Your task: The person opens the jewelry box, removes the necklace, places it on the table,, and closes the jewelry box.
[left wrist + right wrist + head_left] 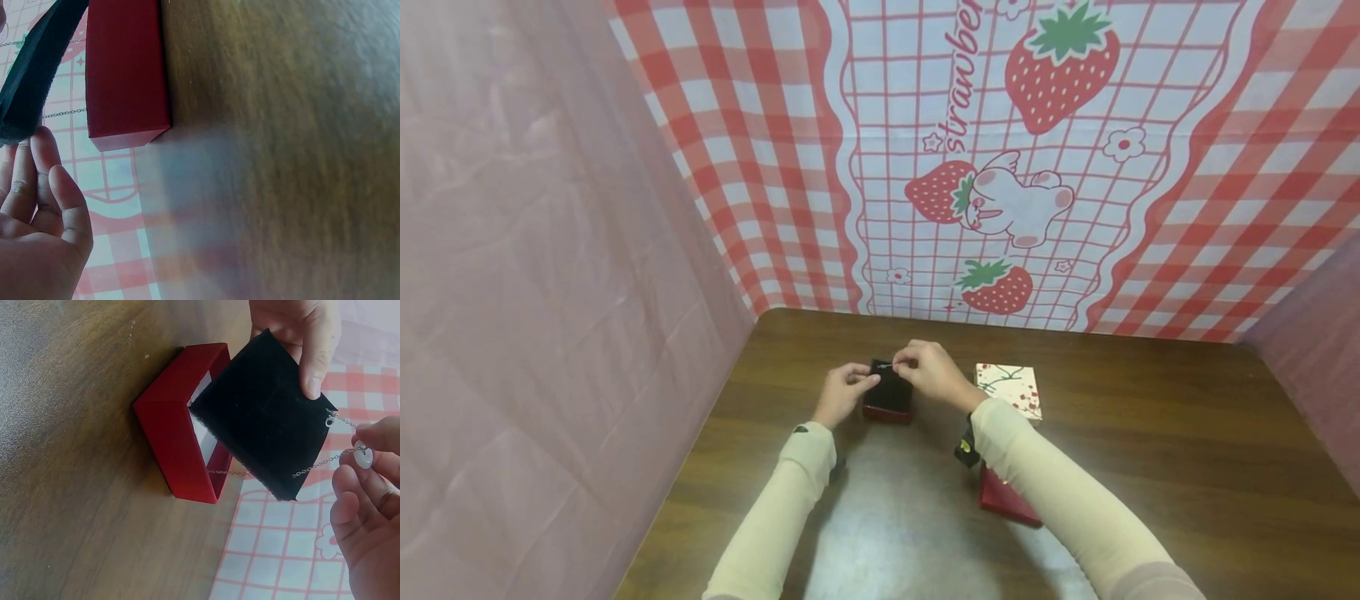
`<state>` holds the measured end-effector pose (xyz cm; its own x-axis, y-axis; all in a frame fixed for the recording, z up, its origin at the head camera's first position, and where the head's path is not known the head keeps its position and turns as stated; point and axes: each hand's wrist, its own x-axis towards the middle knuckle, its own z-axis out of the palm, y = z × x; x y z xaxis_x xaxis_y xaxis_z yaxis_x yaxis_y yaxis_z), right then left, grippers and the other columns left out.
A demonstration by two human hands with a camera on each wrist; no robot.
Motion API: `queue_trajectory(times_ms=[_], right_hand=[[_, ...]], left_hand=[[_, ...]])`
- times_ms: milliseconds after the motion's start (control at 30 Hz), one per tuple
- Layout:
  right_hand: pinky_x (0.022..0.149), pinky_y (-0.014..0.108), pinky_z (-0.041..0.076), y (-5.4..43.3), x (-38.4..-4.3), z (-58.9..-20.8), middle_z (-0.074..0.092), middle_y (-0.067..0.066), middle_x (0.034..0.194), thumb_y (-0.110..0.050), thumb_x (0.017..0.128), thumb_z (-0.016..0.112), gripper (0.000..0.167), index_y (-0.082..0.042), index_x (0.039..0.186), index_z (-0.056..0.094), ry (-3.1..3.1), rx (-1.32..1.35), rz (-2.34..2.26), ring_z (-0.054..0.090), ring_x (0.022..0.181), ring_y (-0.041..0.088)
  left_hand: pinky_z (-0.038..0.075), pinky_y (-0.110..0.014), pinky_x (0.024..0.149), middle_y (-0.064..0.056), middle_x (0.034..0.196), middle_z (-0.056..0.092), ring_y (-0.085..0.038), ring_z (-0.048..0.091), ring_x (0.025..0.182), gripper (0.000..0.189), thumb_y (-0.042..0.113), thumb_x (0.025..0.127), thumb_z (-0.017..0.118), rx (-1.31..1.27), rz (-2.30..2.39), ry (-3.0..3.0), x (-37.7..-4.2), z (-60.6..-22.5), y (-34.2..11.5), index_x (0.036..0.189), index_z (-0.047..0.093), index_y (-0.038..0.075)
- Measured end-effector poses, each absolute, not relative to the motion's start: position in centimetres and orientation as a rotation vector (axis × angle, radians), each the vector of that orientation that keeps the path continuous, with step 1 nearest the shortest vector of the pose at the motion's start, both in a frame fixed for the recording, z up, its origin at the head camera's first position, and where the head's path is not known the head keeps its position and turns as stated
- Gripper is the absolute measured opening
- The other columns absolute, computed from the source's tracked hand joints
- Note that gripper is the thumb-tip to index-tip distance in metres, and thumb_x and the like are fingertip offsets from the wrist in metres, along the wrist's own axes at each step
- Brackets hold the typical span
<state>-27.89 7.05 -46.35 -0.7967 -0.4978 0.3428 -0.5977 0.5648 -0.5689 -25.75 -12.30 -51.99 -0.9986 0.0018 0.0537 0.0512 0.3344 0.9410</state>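
Working near a wooden table's (1172, 467) far edge, with broad wood to the right past a flowered box (1009, 385). Pinching a black pad (259, 412) between thumb and fingers of left hand (844, 393), tilted above an open red box (164, 437) with white inside. Clamping a necklace's (325, 463) white pendant (363, 457) between right hand (929, 371) fingertips, with chain partly behind the pad.

Brown wood-grain table (1210, 450), red-and-white cloth (760, 150) behind — printed strawberries (1063, 83), flowers (1124, 145) — pale pink drape (550, 292) at left
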Motion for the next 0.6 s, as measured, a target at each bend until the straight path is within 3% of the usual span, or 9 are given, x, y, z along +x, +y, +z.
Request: queue_trajectory(times_ms=[600], right_hand=[[0.066,0.026,0.050,6.37,-28.11,-45.94,0.067,0.004,0.078,-0.007,0.085,0.071,0.006,-0.003,0.087,0.075,-2.647,0.950,0.988,0.058,0.072,0.013]], left_hand=[[0.051,-0.024,0.071,-0.021,0.097,0.073,-0.021,0.068,0.085,0.029,0.020,0.084,0.075,-0.103,-1.755,-2.549,-25.22,-51.87,-12.33,0.100,0.072,-0.004]])
